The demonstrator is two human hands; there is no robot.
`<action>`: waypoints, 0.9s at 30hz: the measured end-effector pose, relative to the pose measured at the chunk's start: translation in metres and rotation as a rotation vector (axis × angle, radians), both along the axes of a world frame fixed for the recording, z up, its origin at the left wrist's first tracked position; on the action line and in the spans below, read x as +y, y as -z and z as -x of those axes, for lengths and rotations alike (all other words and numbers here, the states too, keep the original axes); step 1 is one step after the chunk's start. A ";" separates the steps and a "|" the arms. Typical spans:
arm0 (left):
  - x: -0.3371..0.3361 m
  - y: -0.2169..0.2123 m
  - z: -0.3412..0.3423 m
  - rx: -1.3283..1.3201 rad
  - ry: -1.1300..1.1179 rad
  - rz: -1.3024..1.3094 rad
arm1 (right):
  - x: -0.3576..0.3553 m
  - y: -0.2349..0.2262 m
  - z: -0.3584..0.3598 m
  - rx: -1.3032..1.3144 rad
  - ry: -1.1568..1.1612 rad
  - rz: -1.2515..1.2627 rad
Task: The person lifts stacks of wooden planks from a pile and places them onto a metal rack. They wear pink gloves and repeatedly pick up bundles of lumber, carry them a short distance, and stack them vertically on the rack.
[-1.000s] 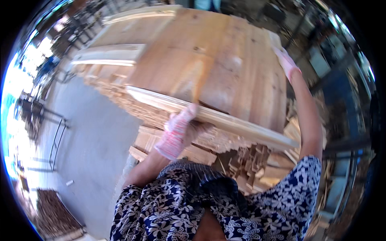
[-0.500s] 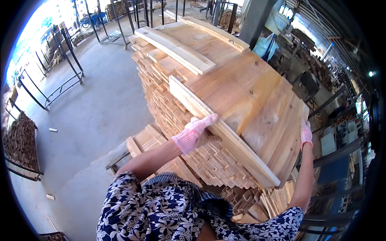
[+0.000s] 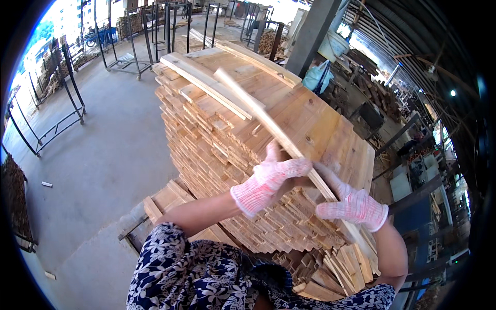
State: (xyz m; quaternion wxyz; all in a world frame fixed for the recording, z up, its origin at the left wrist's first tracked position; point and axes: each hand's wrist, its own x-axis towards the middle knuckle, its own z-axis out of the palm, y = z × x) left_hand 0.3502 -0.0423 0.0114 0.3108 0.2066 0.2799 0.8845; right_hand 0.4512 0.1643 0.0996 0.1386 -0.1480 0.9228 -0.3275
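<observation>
A wooden strip [image 3: 283, 138] is gripped by the left hand [image 3: 269, 182] and the right hand [image 3: 356, 207], its long axis slanted from far left to near right, its pale, narrow edge shown.

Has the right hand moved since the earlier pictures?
Yes. Against the wood stack, the right hand moved leftward, from the top's right edge to the narrow plank, near the left hand.

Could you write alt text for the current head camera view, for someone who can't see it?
A person's left hand and right hand, in pink-and-white knit gloves, hold a long pale wooden strip over a tall stack of brown wooden boards. Pale wooden planks lie on top; smooth grey floor spreads at left.
</observation>
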 end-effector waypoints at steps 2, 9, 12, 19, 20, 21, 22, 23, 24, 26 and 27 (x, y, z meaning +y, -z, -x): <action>0.008 -0.003 0.009 0.091 0.054 -0.016 | -0.006 -0.006 -0.010 0.088 0.166 -0.054; 0.002 0.026 0.009 0.500 0.265 0.618 | 0.066 0.063 -0.019 0.385 0.372 -0.523; 0.013 0.033 0.007 0.844 -0.034 0.508 | 0.084 0.087 -0.020 0.428 0.367 -0.501; 0.033 -0.001 0.008 1.288 -0.137 0.526 | 0.069 0.087 0.001 0.429 0.392 -0.452; 0.038 -0.009 0.006 1.370 -0.237 0.418 | 0.067 0.086 0.005 0.434 0.368 -0.406; 0.042 -0.015 0.009 1.457 -0.277 0.355 | 0.063 0.089 0.013 0.477 0.344 -0.472; 0.052 -0.020 0.007 1.564 -0.236 0.342 | 0.060 0.088 0.016 0.484 0.324 -0.555; 0.054 -0.021 0.013 1.931 -0.497 0.397 | 0.056 0.088 0.020 0.543 0.301 -0.395; 0.066 -0.023 0.017 1.855 -0.451 0.467 | 0.051 0.087 0.019 0.587 0.275 -0.357; 0.089 -0.017 0.035 1.521 -0.201 0.651 | 0.044 0.083 0.015 0.601 0.329 -0.516; 0.098 -0.009 0.045 1.615 -0.432 0.550 | 0.042 0.080 -0.004 0.605 0.445 -0.632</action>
